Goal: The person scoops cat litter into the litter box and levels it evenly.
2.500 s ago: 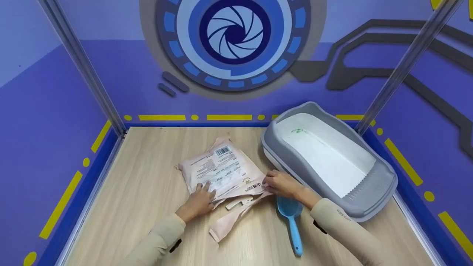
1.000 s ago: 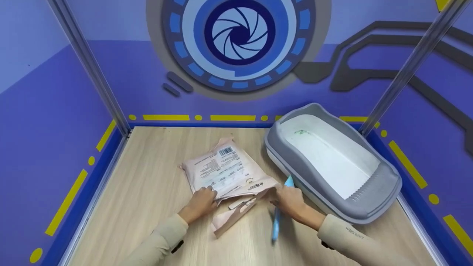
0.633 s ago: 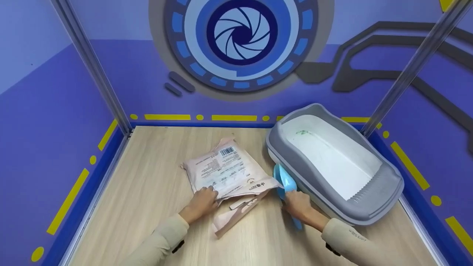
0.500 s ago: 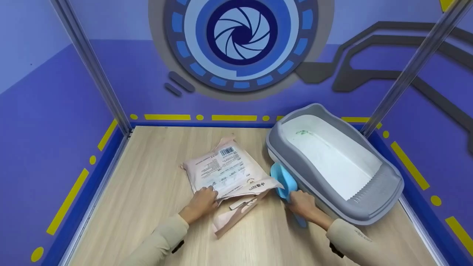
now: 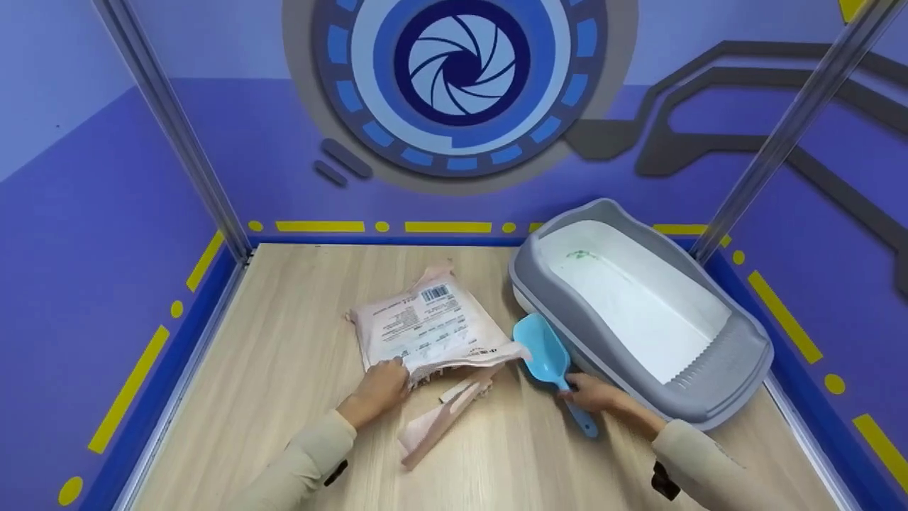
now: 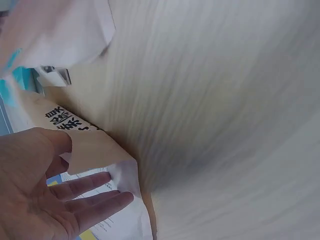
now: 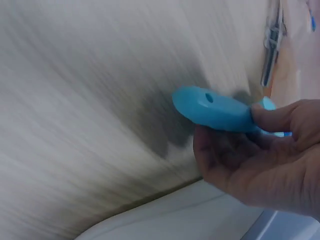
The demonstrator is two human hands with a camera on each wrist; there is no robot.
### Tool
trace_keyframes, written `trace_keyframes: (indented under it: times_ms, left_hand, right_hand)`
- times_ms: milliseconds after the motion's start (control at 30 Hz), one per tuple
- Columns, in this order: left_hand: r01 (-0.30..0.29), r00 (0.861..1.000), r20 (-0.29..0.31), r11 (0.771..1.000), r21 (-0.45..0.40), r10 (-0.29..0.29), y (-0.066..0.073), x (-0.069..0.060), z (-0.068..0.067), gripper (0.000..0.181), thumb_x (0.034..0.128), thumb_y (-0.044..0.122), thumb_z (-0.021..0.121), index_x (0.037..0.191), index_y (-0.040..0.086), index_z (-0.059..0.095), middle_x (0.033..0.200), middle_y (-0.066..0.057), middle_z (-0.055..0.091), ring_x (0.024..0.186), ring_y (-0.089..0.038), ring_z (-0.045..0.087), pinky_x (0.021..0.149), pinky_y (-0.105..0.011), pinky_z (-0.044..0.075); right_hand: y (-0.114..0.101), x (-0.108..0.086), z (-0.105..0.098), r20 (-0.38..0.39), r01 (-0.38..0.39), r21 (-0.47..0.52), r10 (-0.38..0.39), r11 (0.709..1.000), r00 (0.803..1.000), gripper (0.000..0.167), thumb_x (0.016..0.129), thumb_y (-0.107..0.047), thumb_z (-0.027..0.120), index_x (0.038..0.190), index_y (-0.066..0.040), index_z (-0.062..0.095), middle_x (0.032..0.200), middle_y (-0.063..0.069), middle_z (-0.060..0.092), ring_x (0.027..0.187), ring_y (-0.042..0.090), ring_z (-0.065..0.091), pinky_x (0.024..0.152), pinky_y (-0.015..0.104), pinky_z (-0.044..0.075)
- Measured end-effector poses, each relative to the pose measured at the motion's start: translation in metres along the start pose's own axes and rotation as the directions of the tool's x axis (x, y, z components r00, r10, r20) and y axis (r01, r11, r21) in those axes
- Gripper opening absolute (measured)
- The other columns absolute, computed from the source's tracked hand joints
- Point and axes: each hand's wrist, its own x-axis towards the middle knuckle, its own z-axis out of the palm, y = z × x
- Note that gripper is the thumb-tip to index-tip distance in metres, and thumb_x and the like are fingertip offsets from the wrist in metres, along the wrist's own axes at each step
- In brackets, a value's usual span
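Your left hand [image 5: 381, 389] pinches the bag [image 5: 425, 325], likely floppy; your right hand [image 5: 594, 392] pinches the scoop [image 5: 543, 348], probably light, stiff and best held by its handle [image 5: 584, 423].

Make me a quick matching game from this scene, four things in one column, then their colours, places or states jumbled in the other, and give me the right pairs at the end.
Things:
1. Scoop
2. Tray
3. Bag
4. Table

Descriptions:
A. Touched by the left hand, barcode showing
B. Pale, with wood grain
C. Blue, handle gripped by the right hand
D. White inside, grey rim

Pairs: 1-C, 2-D, 3-A, 4-B
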Motion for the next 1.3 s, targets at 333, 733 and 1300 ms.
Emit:
trace_keyframes:
  times_ms: [333,733,1300]
  left_hand:
    - [0.003,0.999,0.043,1.0,-0.031,-0.001,-0.001,-0.002,-0.004,0.016,0.0828,0.003,0.073,0.07,-0.002,0.066,0.076,-0.014,0.06,0.063,-0.033,0.062,0.061,-0.046,0.054]
    - [0.025,0.994,0.111,0.999,-0.039,-0.02,-0.003,-0.004,-0.008,0.015,0.0816,0.002,0.073,0.07,-0.005,0.067,0.078,-0.016,0.061,0.063,-0.034,0.062,0.062,-0.048,0.054]
    - [-0.088,0.984,0.155,0.996,0.012,0.085,-0.012,-0.007,-0.011,0.013,0.0806,0.01,0.075,0.073,0.001,0.069,0.087,-0.015,0.062,0.069,-0.03,0.061,0.065,-0.045,0.053]
  right_hand:
    - [0.01,-0.006,-0.003,0.124,-0.025,0.247,-0.007,0.969,0.992,0.027,0.108,-0.012,0.039,0.124,0.009,0.044,0.106,0.015,0.051,0.091,0.02,0.046,0.076,0.029,0.037]
    - [0.015,-0.01,0.017,-0.243,-0.004,-0.113,-0.024,0.994,0.97,0.018,0.107,-0.011,0.045,0.097,0.001,0.054,0.075,0.002,0.045,0.068,0.018,0.046,0.061,0.035,0.04]
    - [-0.019,-0.006,0.024,-0.473,-0.143,-0.743,-0.362,0.654,0.803,0.025,0.077,0.006,0.071,0.059,-0.002,0.057,0.057,0.014,0.06,0.051,0.026,0.063,0.041,0.042,0.05]
